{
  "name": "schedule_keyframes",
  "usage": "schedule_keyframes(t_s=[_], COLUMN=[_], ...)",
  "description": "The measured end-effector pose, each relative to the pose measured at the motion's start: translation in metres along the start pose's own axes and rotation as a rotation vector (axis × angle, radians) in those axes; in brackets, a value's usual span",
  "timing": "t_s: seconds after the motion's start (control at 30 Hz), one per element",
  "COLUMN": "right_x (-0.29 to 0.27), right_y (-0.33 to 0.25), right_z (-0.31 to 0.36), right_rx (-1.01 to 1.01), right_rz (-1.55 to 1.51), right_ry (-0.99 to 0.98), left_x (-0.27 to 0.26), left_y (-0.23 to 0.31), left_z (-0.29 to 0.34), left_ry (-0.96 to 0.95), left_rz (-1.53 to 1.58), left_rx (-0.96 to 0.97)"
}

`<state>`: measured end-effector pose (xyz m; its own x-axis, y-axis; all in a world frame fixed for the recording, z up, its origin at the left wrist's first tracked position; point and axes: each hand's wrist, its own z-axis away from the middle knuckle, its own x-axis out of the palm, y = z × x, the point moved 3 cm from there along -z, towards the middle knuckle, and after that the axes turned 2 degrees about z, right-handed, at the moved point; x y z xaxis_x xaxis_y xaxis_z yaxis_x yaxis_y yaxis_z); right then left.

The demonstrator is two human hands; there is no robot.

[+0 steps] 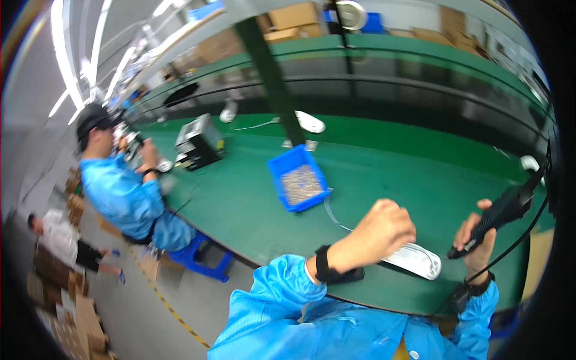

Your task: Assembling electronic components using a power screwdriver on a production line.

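My right hand is wrapped round a black electric screwdriver, its tip pointing down and to the left toward the bench. A white, elongated rounded housing lies on the green bench between my hands, with a pale grey cord trailing off to its left. Above the left end of this housing my left hand is closed, fingers curled in. Whatever the fingertips may hold is hidden. Beyond the left hand stands a blue bin with a heap of small metallic parts, probably screws, in it.
A co-worker in blue sits at the bench to the left, holding something up. A black-and-silver box-shaped device stands near them. More white housings lie along the back. A dark green post rises there. A black cable hangs at right.
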<state>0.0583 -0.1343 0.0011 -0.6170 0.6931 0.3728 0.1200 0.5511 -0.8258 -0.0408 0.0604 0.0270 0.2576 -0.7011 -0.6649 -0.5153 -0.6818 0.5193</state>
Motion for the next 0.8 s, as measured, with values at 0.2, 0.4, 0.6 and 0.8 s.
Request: schedule_keyframes(t_s=[0.2,0.4,0.6,0.8], right_x=[0.034,0.03,0.029,0.027], right_y=[-0.027,-0.022,-0.014,-0.011], right_z=[0.003,0.009,0.01,0.008], right_rx=[-0.225,-0.207,-0.172,-0.152], right_rz=[-0.055,-0.095,-0.124,-0.129], right_ry=[-0.086,-0.075,-0.081,-0.057], left_x=[0.068,0.079,0.082,0.085], left_y=[0.018,0.013,0.013,0.011], left_z=[-0.005,-0.002,0.001,0.002], left_ry=[-0.153,-0.179,-0.175,-0.14], left_rz=[0.113,0.162,0.146,0.093], left_rx=[0.07,-0.014,-0.018,-0.027])
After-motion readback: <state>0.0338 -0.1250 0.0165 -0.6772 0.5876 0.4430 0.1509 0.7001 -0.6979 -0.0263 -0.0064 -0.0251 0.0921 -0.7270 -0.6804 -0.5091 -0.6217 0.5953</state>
